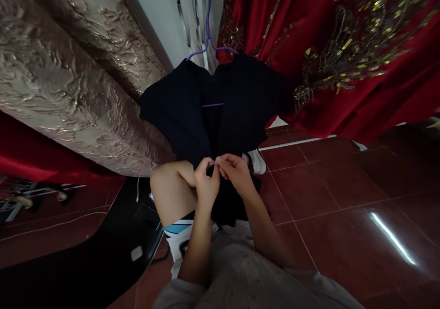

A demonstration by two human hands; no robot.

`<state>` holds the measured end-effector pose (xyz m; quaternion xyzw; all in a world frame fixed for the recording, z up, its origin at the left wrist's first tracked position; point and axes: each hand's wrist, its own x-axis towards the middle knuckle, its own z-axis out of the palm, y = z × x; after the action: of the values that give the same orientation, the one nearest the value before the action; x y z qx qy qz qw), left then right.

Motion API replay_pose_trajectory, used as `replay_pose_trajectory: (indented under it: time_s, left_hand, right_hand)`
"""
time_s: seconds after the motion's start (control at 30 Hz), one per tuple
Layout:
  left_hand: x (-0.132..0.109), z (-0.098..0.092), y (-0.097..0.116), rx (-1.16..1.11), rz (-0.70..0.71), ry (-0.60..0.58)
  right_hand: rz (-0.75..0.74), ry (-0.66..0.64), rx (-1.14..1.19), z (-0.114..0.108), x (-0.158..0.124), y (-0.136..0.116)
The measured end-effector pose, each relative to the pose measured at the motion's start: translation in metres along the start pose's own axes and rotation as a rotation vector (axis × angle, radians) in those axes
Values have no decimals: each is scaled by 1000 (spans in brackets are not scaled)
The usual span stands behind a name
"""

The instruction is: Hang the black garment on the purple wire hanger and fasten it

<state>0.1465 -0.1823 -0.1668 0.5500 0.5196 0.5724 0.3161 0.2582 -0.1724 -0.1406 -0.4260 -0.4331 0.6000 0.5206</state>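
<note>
Our hands: fingertips together, apparently pinching edge of dark garment, 12 o'clock | Step, we judge: front-edge work | Next needs: steady grip

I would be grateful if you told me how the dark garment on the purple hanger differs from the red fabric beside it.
The dark garment looks plain, while the red fabric bears gold decoration. The red fabric has a sheen; the dark garment looks matte. The left hand and right hand meet at the dark garment's front, but neither touches the red fabric. Both hang.
</note>
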Motion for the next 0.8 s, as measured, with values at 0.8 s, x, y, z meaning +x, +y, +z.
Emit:
replay_pose_trajectory:
  time_s: [0.8]
  left_hand:
    - [162,-5,116,239,747,-43]
  right_hand:
    - [-620,120,-281,12,115,-112]
